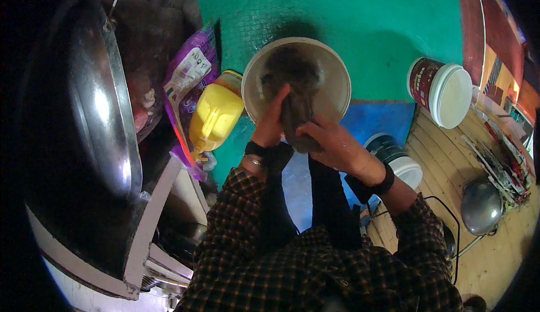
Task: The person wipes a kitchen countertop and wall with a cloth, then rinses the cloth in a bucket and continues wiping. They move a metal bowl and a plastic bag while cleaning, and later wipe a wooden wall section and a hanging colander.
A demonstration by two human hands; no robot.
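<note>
A dark, limp cloth [298, 113] hangs between my hands, its far end running down into a pale bucket [335, 75]. My left hand [269, 120] holds it along its left side, with the thumb pointing away from me. On the near right side, my right hand [339, 145] grips the cloth with bent fingers. Both hands are over the bucket's near rim. More dark stuff lies inside the bucket, too shadowed to make out. Dark bands circle both wrists, and a metal bracelet [253, 160] sits on the left one.
Left of the bucket are a yellow pump jug [217, 115] and a purple packet [198, 42]. A large metal pan [101, 101] stands farther left. At right are a lidded tub [441, 92], another tub [407, 170] and a metal bowl [482, 206] on planks. Green matting [363, 12] covers the floor.
</note>
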